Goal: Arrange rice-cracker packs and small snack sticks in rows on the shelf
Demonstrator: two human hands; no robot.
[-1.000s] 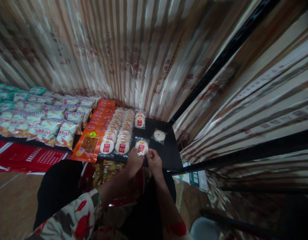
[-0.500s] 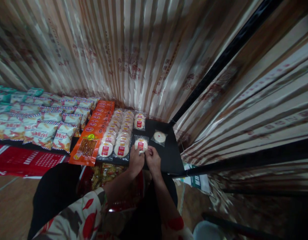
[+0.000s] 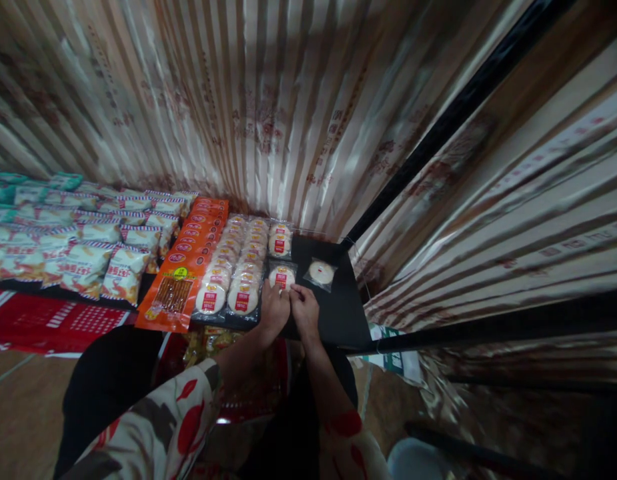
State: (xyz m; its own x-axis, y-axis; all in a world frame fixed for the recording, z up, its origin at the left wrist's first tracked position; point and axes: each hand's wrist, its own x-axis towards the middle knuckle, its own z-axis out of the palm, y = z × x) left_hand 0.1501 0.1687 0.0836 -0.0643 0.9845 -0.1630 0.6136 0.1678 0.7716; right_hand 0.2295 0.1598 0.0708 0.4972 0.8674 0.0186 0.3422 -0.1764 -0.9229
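Head view, and I'm looking on: both hands are meeting at the near edge of a wrapped cracker packet (image 3: 281,272) over the black shelf (image 3: 345,310). It's sitting just right of the overlapping cracker rows (image 3: 245,287), nearer the person than a single packet (image 3: 280,239) at the back. The left hand (image 3: 275,311) is covering its near-left part, while the right hand (image 3: 305,311) is bunching its fingertips by the near-right corner; whether either grip is really closing on the film, I can't tell from where I'm standing.

To my mind, the left hand is posing the main risk: it's lying so close to the neighbouring row that a sideways nudge could be setting those packets sliding. Pressing too hard could be breaking the cracker, and the glossy film could be slipping.

As for looks, the cracker is showing round and pale through clear wrapping, wearing a red label, its near edge hiding behind the fingers.
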